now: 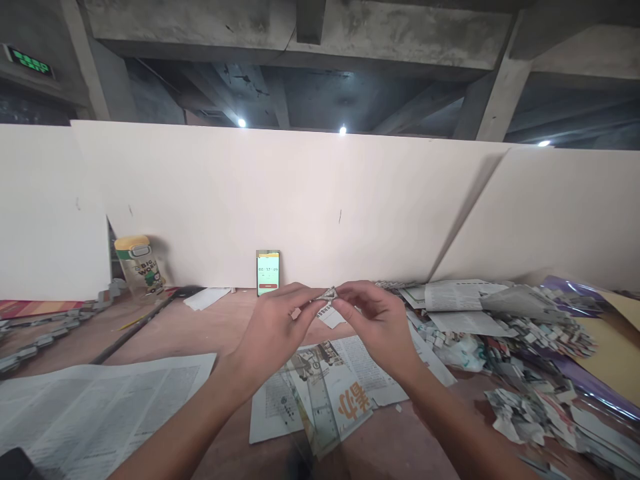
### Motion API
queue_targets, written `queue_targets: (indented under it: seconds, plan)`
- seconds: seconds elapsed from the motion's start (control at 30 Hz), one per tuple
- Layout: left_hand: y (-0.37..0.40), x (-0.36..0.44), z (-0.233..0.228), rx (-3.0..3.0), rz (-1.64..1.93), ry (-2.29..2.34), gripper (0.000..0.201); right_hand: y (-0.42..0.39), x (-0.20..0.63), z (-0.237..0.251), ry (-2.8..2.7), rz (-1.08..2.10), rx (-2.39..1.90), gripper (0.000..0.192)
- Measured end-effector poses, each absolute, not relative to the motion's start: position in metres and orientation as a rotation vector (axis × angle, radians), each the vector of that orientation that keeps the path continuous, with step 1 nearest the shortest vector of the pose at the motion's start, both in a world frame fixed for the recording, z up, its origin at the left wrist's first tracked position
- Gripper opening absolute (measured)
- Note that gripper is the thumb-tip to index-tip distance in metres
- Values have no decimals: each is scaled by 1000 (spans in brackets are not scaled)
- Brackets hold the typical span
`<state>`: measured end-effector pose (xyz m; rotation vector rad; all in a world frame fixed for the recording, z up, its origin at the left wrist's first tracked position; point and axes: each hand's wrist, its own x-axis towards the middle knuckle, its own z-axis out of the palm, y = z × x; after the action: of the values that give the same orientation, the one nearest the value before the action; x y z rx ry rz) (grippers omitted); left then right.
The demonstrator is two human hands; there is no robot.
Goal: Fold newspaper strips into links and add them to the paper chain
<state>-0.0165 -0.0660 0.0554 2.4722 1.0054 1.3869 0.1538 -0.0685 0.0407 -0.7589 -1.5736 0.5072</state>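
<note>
My left hand (277, 327) and my right hand (375, 320) meet above the table and pinch a small folded piece of newspaper (327, 301) between their fingertips. The piece is a narrow folded shape, held up off the surface. Under the hands lies a newspaper sheet (325, 393) with red characters and a clear ruler (320, 407) on top of it.
A phone (268, 272) showing a timer leans on the white wall. A yellow-lidded bottle (139, 265) stands at the left. A large newspaper (95, 407) lies front left. Several folded paper pieces (530, 333) and newspapers pile up at the right, over purple film (600, 383).
</note>
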Motion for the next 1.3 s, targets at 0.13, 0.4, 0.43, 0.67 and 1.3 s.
queue_targets:
  seconds: [0.13,0.4,0.43,0.67,1.3]
  plan:
    - [-67,-16,56,2438,1402,989,21,-71,155,41,-1630,482,-745,7]
    - [-73,-16,61,2403,1430,907,17,-73,157,42,-1762,297,-714,9]
    - [-73,-16,62,2395,1424,902,16,-74,158,42,-1795,244,-695,11]
    - [-68,-25,70,1976,1075,745,17,-81,159,52,-1926,186,-663,9]
    - [-66,-28,70,1761,789,594,27,-95,159,64,-2033,470,-673,8]
